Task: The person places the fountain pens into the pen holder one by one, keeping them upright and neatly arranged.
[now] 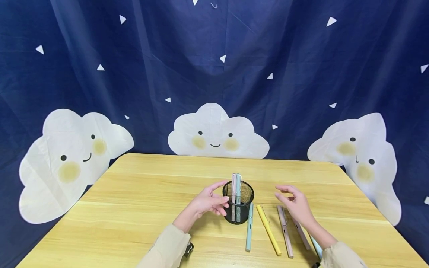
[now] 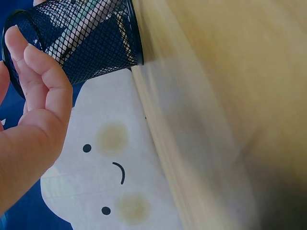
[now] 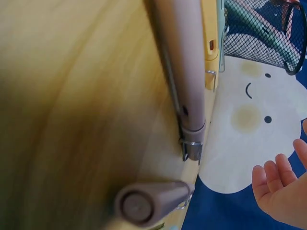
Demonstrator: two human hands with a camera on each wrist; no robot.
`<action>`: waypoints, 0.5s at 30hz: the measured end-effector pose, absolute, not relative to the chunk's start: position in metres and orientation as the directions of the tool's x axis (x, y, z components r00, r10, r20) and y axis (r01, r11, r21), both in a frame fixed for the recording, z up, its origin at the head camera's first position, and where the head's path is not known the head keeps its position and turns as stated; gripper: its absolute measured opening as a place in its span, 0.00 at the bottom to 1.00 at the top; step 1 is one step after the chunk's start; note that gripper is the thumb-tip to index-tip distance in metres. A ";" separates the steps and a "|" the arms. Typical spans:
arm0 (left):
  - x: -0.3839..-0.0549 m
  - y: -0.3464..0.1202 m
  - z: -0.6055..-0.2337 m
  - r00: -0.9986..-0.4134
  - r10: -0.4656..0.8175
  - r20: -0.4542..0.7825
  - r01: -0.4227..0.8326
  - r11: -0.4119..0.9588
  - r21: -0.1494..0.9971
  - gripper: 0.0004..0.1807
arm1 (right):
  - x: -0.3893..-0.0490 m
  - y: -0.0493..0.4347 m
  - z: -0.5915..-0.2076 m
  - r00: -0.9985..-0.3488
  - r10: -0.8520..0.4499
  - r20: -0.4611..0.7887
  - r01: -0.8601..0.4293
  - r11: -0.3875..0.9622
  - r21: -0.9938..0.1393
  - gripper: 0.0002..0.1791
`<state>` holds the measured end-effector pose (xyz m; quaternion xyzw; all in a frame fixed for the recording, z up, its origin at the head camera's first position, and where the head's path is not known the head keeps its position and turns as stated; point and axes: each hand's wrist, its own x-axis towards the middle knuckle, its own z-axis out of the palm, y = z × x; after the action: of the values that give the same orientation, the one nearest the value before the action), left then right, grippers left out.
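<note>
A black mesh pen holder (image 1: 246,213) stands upright on the table, with a pink pen (image 1: 233,183) and a teal pen (image 1: 238,182) in it, caps up. My left hand (image 1: 208,201) is at its left side, thumb by the rim and loosely bent fingers (image 2: 50,72) against the mesh. Empty and apart from the holder, my right hand (image 1: 299,208) hovers over the pens to the right with relaxed fingers. Under and beside it lie a mauve pen (image 1: 285,231), another mauve pen (image 1: 301,233) and a light blue pen (image 1: 316,246), partly hidden by the wrist.
A teal pen (image 1: 249,230) lies in front of the holder, its far end close to the base. Right of it is a yellow pen (image 1: 268,229). The wooden table (image 1: 140,193) ends at a dark blue curtain (image 1: 201,44) with white clouds.
</note>
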<state>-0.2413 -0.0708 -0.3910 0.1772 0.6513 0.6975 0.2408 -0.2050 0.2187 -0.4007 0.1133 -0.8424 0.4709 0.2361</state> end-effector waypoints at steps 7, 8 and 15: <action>-0.241 -0.070 -0.390 -0.822 0.566 -0.066 -0.102 -0.033 0.994 0.36 | -0.200 0.226 -0.401 -0.868 0.035 0.495 -0.393 0.562 -0.728 0.10; -0.241 -0.070 -0.390 -0.822 0.565 -0.066 -0.102 -0.032 0.994 0.36 | -0.199 0.227 -0.400 -0.868 0.037 0.494 -0.391 0.561 -0.730 0.10; -0.241 -0.070 -0.390 -0.820 0.569 -0.063 -0.100 -0.033 0.994 0.38 | -0.195 0.234 -0.401 -0.875 0.049 0.481 -0.373 0.564 -0.737 0.11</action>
<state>-0.2405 -0.0705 -0.3902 0.1798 0.6524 0.6959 0.2402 -0.1953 0.2339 -0.4010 0.0949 -0.8535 0.4573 0.2310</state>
